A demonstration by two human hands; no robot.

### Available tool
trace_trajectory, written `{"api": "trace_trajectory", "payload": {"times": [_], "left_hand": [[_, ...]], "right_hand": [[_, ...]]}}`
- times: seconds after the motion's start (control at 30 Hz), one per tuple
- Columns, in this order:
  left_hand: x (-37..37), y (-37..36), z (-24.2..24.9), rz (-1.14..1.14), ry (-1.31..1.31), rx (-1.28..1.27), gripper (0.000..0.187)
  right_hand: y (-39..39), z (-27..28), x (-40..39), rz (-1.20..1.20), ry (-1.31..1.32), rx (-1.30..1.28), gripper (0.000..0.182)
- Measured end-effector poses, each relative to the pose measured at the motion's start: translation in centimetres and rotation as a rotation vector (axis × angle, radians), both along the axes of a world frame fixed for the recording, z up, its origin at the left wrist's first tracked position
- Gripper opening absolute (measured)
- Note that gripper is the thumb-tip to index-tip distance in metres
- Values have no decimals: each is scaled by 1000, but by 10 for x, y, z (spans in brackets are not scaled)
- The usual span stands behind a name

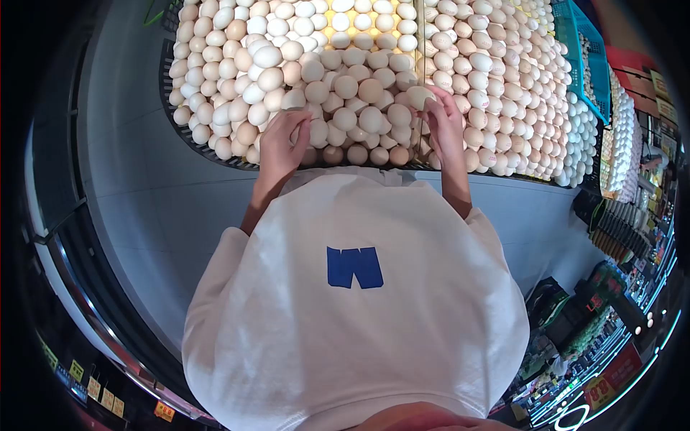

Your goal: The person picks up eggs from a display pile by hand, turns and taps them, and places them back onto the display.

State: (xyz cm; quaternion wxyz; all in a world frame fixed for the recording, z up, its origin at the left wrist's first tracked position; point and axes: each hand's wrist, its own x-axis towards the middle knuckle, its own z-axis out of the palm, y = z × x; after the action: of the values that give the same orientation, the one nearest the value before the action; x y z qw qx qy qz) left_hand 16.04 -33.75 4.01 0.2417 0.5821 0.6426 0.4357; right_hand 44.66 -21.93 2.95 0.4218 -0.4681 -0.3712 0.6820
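Observation:
My right hand (445, 123) pinches a pale egg (419, 98) between thumb and fingers, above the right side of a heaped pile of eggs (370, 90). On the left of that pile, my left hand (283, 141) is closed, its thumb and fingertips drawn together over the eggs. Whatever those fingers hold, if anything, is hidden. Just beyond them lies another light egg (293, 99). The eggs under both hands range from cream to light brown, and the central heap sits partly in shadow.
A black slatted basket rim (170, 93) curves around the eggs. A thin divider (421, 50) separates the heap from rows of stamped eggs (496, 93) on the right. Beyond stands a turquoise crate (586, 57). Grey floor (144, 187) shows at left; shop shelves line the far right.

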Motion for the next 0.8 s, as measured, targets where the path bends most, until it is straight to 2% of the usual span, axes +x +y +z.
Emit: {"api": "trace_trajectory", "payload": {"times": [0.17, 0.23, 0.37, 0.5, 0.57, 0.6, 0.67, 0.7, 0.77, 0.8], "left_hand": [[3, -14, 0, 1, 74, 10, 14], [5, -20, -4, -11, 74, 17, 15], [9, -25, -6, -11, 91, 57, 16], [9, -27, -5, -12, 111, 75, 17], [7, -28, -6, -14, 128, 72, 18], [6, -28, -7, -19, 144, 68, 18], [5, -28, -10, -29, 144, 77, 18], [5, -28, -11, -35, 143, 86, 19], [4, -28, -12, -46, 137, 73, 19], [4, -29, -11, -52, 130, 59, 18]], "right_hand": [[-39, 4, 7, -100, -103, 121, 35], [-46, 7, 10, -90, -293, 323, 36], [-61, 12, 8, -106, -262, 311, 37], [-75, -8, 7, -127, -211, 318, 36], [-82, -20, 8, -106, -477, 478, 37], [-86, -16, 7, -108, -476, 477, 37], [-95, -6, 3, 90, -787, 730, 43], [-97, -10, 1, 87, -788, 728, 43], [-101, -28, -3, 149, -945, 1078, 47], [-102, -34, -6, 186, -960, 1089, 48]]}}
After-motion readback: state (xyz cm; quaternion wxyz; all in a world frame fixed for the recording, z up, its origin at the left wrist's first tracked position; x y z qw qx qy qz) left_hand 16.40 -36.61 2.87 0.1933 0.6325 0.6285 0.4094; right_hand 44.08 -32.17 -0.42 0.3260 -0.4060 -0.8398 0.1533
